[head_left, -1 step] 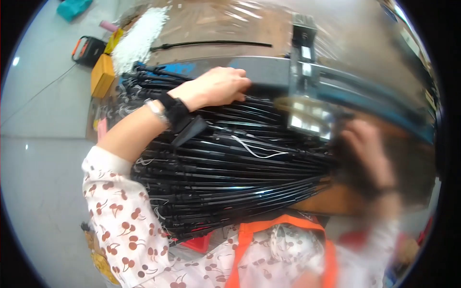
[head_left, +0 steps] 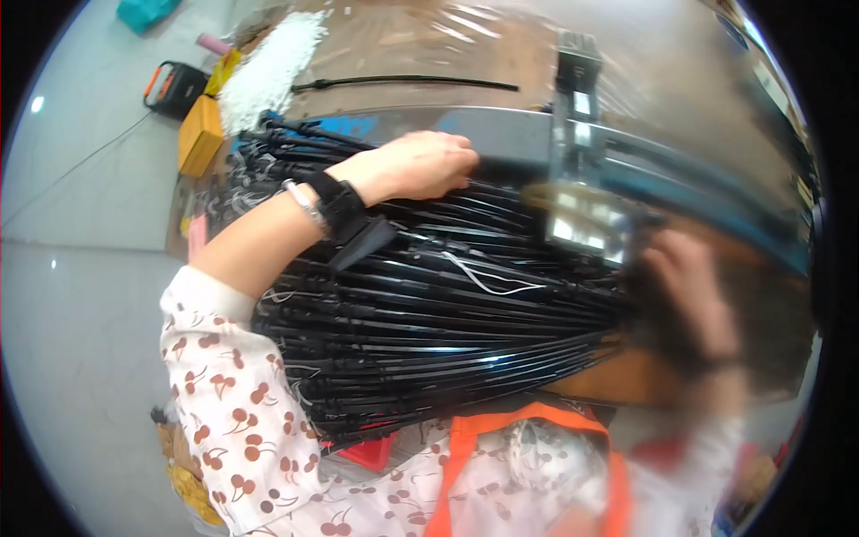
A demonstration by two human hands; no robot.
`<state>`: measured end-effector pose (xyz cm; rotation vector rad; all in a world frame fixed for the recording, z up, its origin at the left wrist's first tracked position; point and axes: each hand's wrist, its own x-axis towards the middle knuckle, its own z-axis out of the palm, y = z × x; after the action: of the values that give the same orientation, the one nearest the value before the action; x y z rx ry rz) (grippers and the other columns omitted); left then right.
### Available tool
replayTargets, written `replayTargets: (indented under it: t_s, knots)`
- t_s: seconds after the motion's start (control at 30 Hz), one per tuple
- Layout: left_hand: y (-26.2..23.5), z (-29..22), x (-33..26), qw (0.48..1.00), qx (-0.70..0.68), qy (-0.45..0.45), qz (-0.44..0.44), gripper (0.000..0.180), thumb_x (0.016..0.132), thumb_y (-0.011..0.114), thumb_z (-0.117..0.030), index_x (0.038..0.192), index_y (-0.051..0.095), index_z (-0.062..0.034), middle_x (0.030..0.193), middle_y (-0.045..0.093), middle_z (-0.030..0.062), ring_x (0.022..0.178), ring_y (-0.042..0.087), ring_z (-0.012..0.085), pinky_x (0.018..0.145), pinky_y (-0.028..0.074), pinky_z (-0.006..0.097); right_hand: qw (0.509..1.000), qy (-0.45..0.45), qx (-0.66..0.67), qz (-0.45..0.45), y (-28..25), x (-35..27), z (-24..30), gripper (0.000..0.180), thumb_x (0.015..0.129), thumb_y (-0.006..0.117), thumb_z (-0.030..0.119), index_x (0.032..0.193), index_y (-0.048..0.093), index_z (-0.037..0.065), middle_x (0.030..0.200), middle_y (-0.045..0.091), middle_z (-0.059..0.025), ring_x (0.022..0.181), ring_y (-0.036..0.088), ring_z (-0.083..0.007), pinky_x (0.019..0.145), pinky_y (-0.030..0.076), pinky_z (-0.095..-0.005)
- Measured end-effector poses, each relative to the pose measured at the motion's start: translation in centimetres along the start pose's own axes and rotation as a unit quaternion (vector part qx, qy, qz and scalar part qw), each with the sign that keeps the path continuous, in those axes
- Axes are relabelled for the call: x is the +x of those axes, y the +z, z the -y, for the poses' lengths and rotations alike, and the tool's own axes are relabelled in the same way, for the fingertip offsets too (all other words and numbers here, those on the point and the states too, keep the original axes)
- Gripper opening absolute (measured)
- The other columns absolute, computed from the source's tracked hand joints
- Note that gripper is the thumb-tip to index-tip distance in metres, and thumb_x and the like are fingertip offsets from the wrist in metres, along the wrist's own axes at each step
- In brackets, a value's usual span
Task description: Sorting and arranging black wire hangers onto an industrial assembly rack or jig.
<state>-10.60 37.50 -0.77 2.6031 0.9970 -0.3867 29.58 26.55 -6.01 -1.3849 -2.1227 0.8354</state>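
A large bundle of long black rods (head_left: pixel 429 331) lies across the desk (head_left: pixel 420 45), running from the near left edge toward the right side, where the rods draw together. They look like thin black strips or blades, packed closely side by side and stacked in layers; a loose white thread (head_left: pixel 488 282) lies on top of them near the middle.

The left hand (head_left: pixel 420 166) reaches over the far side of the bundle, palm down, with the fingers curled onto the top rods just in front of a grey metal rail (head_left: pixel 510 134). Its grip looks loosely closed on the rods, though the fingertips are hidden. A black wrist strap (head_left: pixel 340 201) and a silver bracelet (head_left: pixel 304 204) sit on that forearm, and the sleeve (head_left: pixel 233 376) is white with a red cherry print.

The right hand (head_left: pixel 689 286) is blurred at the right end of the bundle, where the rods converge; I cannot tell whether it is open or closed. A blurred metal fixture (head_left: pixel 582 215) stands on the rail just beside it.

Beyond the rail, a single black strip (head_left: pixel 403 82) lies alone on the plastic-covered desk, with a heap of white pellets (head_left: pixel 273 63) toward the far left corner. A yellow box (head_left: pixel 201 134) sits at the left edge, and a black and orange case (head_left: pixel 174 85) rests on the floor (head_left: pixel 80 295). An orange apron strap (head_left: pixel 465 447) shows at the near edge.
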Motion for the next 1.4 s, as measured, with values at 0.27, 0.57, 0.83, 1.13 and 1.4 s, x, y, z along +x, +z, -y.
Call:
replayTargets:
  t_s: [0.27, 0.57, 0.83, 1.13, 1.4]
  knots:
    - [0.3, -0.9, -0.6, 0.999, 0.020, -0.007, 0.048, 0.027, 0.092, 0.067, -0.021, 0.110, 0.059, -0.0024, 0.105, 0.064, 0.0176, 0.098, 0.062, 0.0370, 0.083, 0.053, 0.045, 0.998, -0.052, 0.018, -0.009, -0.5, 0.4, 4.9, 0.020, 0.092, 0.063, 0.018, 0.086, 0.060, -0.001, 0.070, 0.056, -0.0128, 0.063, 0.053, -0.0208, 0.061, 0.044, -0.0344]
    - [-0.9, -1.2, -4.4, 0.980, -0.185, -0.017, -0.066, 0.037, 0.102, 0.055, -0.026, 0.134, 0.061, -0.0080, 0.120, 0.069, 0.0189, 0.110, 0.066, 0.0326, 0.095, 0.052, 0.040, 0.993, 0.020, 0.116, 0.018, -0.9, -0.5, 1.9, 0.026, 0.093, 0.061, 0.022, 0.081, 0.058, -0.001, 0.068, 0.049, -0.0119, 0.061, 0.048, -0.0172, 0.058, 0.041, -0.0347]
    - [-2.7, -4.8, -4.6, 0.936, -0.070, 0.098, -0.331, 0.038, 0.093, 0.067, -0.016, 0.131, 0.064, -0.0128, 0.083, 0.068, 0.0153, 0.072, 0.067, 0.0297, 0.067, 0.054, 0.038, 0.994, -0.097, 0.010, -0.038, -2.7, 1.0, 6.4, 0.019, 0.093, 0.063, 0.016, 0.084, 0.063, -0.001, 0.075, 0.056, -0.0145, 0.066, 0.053, -0.0271, 0.064, 0.044, -0.0374]
    - [-3.8, -12.1, 1.1, 0.922, 0.096, 0.118, -0.357, 0.032, 0.095, 0.065, -0.029, 0.126, 0.066, -0.0185, 0.061, 0.054, 0.0058, 0.051, 0.059, 0.0258, 0.047, 0.047, 0.039, 0.966, -0.197, -0.022, -0.169, -2.4, 2.4, 5.1, 0.024, 0.089, 0.073, 0.030, 0.090, 0.071, 0.006, 0.075, 0.065, -0.0096, 0.069, 0.063, -0.0259, 0.063, 0.049, -0.0352]
    - [-4.3, -16.4, 3.2, 0.927, 0.094, 0.143, -0.333, 0.033, 0.094, 0.067, -0.026, 0.126, 0.065, -0.0182, 0.063, 0.054, 0.0052, 0.052, 0.060, 0.0254, 0.047, 0.046, 0.039, 0.934, -0.240, -0.046, -0.261, -1.6, -0.3, 3.9, 0.033, 0.086, 0.074, 0.022, 0.115, 0.069, 0.005, 0.073, 0.061, -0.0098, 0.070, 0.061, -0.0256, 0.058, 0.047, -0.0352]
